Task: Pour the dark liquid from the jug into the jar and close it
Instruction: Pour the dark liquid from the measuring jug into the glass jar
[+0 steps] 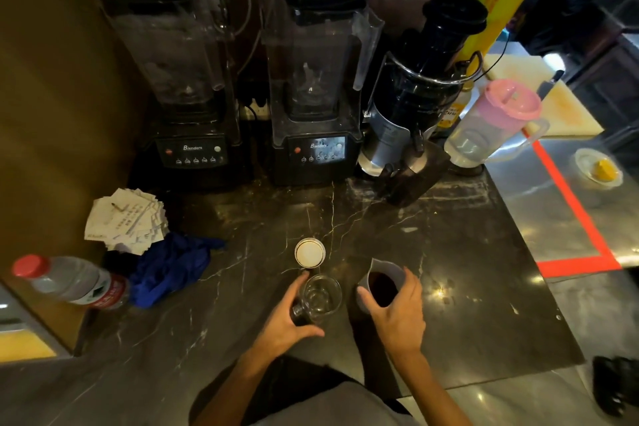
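Note:
A small clear glass jar (320, 296) stands open on the dark marble counter, and my left hand (288, 322) wraps around its left side. Its round lid (309, 252) lies flat on the counter just behind the jar. To the right stands a small jug (382, 282) holding dark liquid, upright, with its spout pointing away from me. My right hand (397, 315) grips the jug from the near right side. Jar and jug stand a short gap apart.
Two black blenders (190, 86) (320, 79) and a juicer (420, 86) line the back. A pink-lidded clear pitcher (494, 124) stands at right. Paper slips (126, 220), a blue cloth (173, 263) and a red-capped water bottle (69, 282) lie at left.

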### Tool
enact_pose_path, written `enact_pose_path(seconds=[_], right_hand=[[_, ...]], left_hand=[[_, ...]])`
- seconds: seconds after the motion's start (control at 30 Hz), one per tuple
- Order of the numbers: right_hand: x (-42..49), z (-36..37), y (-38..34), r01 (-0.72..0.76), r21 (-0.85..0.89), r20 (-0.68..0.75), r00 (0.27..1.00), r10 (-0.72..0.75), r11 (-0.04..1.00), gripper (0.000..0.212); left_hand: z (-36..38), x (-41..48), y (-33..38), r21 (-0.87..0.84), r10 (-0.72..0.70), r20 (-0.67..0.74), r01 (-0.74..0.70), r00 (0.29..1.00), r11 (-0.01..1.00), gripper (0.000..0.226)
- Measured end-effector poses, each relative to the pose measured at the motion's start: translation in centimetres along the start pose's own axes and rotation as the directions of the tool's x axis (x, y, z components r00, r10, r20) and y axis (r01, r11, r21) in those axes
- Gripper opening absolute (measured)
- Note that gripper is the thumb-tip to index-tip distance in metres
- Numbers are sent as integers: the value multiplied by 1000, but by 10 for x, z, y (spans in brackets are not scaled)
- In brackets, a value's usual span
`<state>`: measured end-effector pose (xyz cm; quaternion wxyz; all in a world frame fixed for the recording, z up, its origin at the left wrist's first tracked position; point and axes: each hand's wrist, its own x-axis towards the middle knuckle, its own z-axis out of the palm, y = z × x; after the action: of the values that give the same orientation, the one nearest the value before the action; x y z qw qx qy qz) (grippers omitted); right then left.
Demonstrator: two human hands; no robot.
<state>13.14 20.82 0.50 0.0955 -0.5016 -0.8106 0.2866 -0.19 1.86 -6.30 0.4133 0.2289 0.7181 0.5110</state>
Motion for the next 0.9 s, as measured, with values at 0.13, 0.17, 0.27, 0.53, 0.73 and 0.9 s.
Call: enact_pose_path(seconds=[0.13, 0.17, 0.27, 0.53, 0.73, 0.9], right_hand=[[2, 0, 9, -10, 104, 21, 1000, 8, 995, 87], [2, 0, 10, -14, 113, 24, 1000, 11, 993, 84], [5, -1, 13, 4, 130, 35, 999, -8, 992, 79], [34, -19, 21, 142, 111, 288, 943, -169, 984, 87], [50, -32, 27, 264, 96, 359, 890, -281, 960, 74], [78, -72, 16, 395, 147, 416, 807, -419, 907, 77]], left_hand=[[0, 7, 1, 45, 26, -17, -25, 1000, 999, 110], [0, 9, 2, 64, 34, -22, -32, 999, 997, 109], [1, 15, 6, 115, 44, -42, -38, 998, 993, 100], [8, 7, 19, 67, 28, -120, -20, 992, 998, 93], [10, 1, 36, 3, 5, -227, -5, 974, 1000, 91], [15, -3, 57, 20, -44, -233, 50, 972, 999, 93]])
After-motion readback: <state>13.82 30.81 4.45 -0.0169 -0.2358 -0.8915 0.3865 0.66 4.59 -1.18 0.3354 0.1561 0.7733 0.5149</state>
